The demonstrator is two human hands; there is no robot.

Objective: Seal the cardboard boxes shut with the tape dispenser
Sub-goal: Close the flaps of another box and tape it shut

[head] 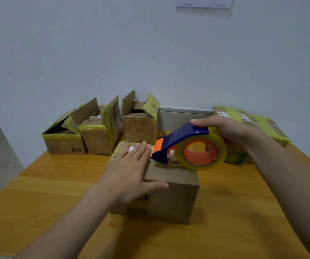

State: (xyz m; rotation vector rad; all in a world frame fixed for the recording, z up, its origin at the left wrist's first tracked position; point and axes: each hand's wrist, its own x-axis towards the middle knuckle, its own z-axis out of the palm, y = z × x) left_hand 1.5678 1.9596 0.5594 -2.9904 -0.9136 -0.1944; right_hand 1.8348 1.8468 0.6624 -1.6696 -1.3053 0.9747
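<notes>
Box (pixel 178 200), cardboard, at the middle of the surface (pixel 47 184), flaps down. Our left hand (pixel 131 171) lies flat on its top, fingers straight, we judge to keep the flaps closed. Our right hand (pixel 227 131) grips the tape dispenser (pixel 184 136), blade end at the seam, likely to lay tape. Behind: three open boxes (pixel 102 139), unsealed; taped boxes (pixel 270 128) set aside at right.

No legible text; box (pixel 178 199) print blurred
</notes>
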